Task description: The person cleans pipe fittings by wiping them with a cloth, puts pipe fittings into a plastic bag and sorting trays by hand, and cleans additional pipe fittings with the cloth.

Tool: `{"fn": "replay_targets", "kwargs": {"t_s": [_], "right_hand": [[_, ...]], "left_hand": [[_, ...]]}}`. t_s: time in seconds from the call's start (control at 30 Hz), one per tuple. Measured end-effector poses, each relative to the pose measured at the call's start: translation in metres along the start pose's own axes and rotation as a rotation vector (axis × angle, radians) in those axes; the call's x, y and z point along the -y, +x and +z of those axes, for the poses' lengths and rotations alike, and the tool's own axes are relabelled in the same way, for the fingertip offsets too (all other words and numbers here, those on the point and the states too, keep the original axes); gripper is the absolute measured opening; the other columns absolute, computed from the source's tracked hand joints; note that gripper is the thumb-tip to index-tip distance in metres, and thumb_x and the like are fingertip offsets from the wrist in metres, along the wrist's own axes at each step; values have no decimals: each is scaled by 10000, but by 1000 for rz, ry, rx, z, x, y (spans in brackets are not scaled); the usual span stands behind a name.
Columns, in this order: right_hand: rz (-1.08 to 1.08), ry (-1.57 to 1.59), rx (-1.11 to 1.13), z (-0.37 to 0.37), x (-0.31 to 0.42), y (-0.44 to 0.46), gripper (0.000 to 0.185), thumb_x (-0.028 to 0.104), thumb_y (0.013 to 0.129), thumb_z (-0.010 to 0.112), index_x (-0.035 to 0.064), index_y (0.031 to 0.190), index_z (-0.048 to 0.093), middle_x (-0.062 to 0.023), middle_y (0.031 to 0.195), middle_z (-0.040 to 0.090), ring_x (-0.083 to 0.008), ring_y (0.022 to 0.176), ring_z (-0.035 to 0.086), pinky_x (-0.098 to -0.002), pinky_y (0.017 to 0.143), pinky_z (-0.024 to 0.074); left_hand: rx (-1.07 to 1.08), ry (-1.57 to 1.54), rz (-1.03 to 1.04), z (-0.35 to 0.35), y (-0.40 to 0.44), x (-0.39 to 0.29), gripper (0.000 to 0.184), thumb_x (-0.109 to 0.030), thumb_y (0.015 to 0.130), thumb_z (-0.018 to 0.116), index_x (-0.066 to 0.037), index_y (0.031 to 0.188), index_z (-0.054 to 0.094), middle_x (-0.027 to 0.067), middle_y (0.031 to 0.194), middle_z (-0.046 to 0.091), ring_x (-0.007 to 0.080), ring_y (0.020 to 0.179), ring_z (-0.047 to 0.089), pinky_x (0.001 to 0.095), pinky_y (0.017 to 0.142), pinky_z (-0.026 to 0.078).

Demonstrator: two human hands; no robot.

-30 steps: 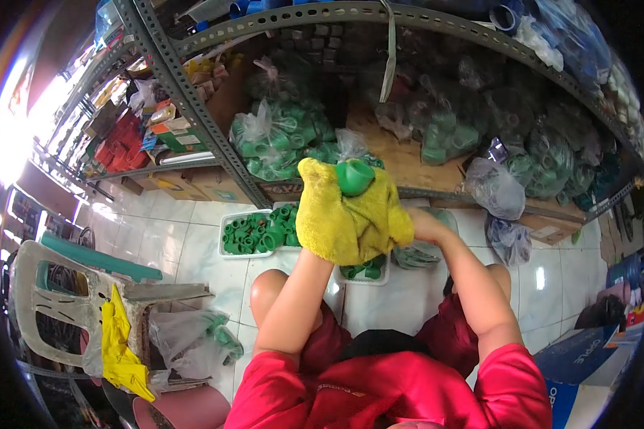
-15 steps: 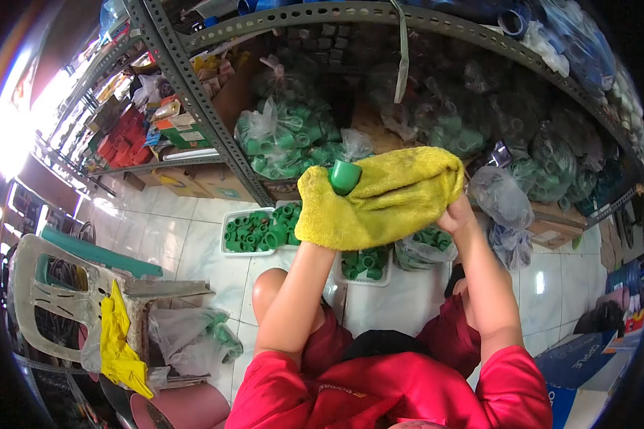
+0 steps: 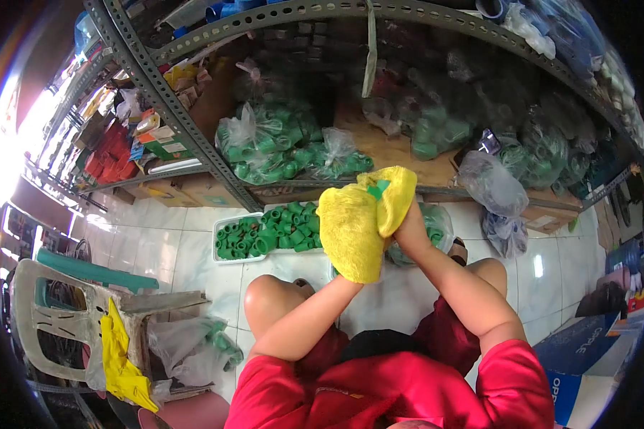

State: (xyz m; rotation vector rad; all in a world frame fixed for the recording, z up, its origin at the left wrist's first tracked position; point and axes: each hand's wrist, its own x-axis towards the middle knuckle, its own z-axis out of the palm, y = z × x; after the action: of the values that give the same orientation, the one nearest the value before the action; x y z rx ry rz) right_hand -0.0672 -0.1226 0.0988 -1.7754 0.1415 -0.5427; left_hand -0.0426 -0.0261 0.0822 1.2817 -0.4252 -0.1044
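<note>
A yellow cloth (image 3: 349,232) is bunched up in front of me, over the floor. My left hand is hidden beneath it, with only the wrist coming out below. Between the folds at the top shows part of a green pipe fitting (image 3: 379,189), held through the cloth. My right hand (image 3: 408,227) grips the cloth's right side, its fingers partly covered by the fabric. Behind the hands, a white tray (image 3: 215,247) on the floor holds many green fittings (image 3: 291,227). A clear bag (image 3: 436,225) of fittings stands just behind my right hand.
A metal shelf (image 3: 193,136) with bags of green fittings (image 3: 268,146) spans the back. At left stands a worn plastic chair (image 3: 32,322) with a yellow cloth piece (image 3: 122,357) draped on it. A blue box (image 3: 576,350) is at right.
The cloth was spread wide between my hands with the fitting on its left part. Now my hands are closer together, and the cloth is folded around the fitting, covering most of it.
</note>
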Motion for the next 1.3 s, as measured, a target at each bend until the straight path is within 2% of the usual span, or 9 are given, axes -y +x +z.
{"fn": "replay_targets", "kwargs": {"t_s": [0.13, 0.2, 0.4, 0.73, 0.83, 0.93, 1.03, 1.13, 1.3], "right_hand": [[412, 533, -166, -10, -31, 21, 429, 318, 848, 517, 3, 1128, 436, -91, 1020, 532, -183, 922, 514, -301, 810, 401], [482, 758, -216, -16, -27, 29, 415, 332, 865, 484, 4, 1117, 460, -83, 1053, 530, -182, 931, 519, -307, 800, 415], [480, 800, 253, -82, 9, 47, 345, 240, 851, 502, 9, 1106, 502, -90, 1078, 553, -187, 991, 527, -327, 857, 418], [152, 1111, 213, -68, -2, 32, 349, 231, 879, 424, 4, 1143, 452, -116, 1127, 512, -247, 1041, 503, -375, 887, 425], [439, 1082, 308, -38, -22, 25, 346, 236, 863, 475, 32, 1143, 454, -113, 1109, 515, -240, 1004, 522, -363, 855, 449], [587, 1060, 268, -25, -13, 26, 520, 343, 825, 539, 48, 1222, 379, -102, 1157, 468, -219, 1063, 472, -356, 895, 411], [102, 672, 312, -21, 17, 21, 928, 643, 698, 512, 31, 1319, 195, -71, 1265, 355, -180, 1187, 322, -334, 982, 280], [-47, 116, 265, -23, 12, 23, 885, 611, 728, 509, 12, 1310, 214, -88, 1278, 344, -182, 1183, 322, -281, 964, 277], [100, 754, 182, -56, 19, 44, 359, 115, 848, 404, -6, 1185, 432, -97, 1164, 480, -161, 1074, 455, -261, 901, 355]], "left_hand": [[-18, 392, 275, -1, -21, 11, 389, -285, 677, 648, -24, 951, 554, 160, 894, 547, 334, 862, 493, 403, 755, 405], [133, 337, 56, -13, -20, 6, 399, -196, 753, 599, -69, 1114, 486, 118, 1108, 501, 283, 992, 489, 363, 948, 301], [124, -928, -412, -33, 44, -58, 645, -537, 793, 404, -8, 1160, 451, 186, 1133, 494, 326, 1009, 498, 428, 901, 389], [84, -961, -487, -65, 55, -20, 611, -554, 783, 422, -24, 1078, 494, 170, 1080, 521, 315, 961, 514, 413, 858, 411], [115, -971, -504, -57, 50, -31, 604, -554, 782, 425, -25, 1063, 500, 170, 1067, 528, 314, 952, 516, 410, 849, 415], [99, 123, -20, -44, 37, -56, 447, -425, 755, 492, -22, 948, 519, 175, 948, 534, 339, 884, 497, 415, 797, 400], [65, 1195, 498, -28, 30, -71, 296, -296, 729, 559, -20, 833, 538, 180, 829, 541, 364, 816, 478, 419, 744, 384], [39, 936, 427, -13, 23, -62, 253, -233, 669, 592, 0, 736, 520, 207, 811, 524, 394, 785, 447, 412, 726, 352], [16, 1303, 221, -42, 36, -57, 344, -259, 744, 556, -10, 976, 504, 190, 876, 522, 355, 834, 469, 407, 757, 357]]}}
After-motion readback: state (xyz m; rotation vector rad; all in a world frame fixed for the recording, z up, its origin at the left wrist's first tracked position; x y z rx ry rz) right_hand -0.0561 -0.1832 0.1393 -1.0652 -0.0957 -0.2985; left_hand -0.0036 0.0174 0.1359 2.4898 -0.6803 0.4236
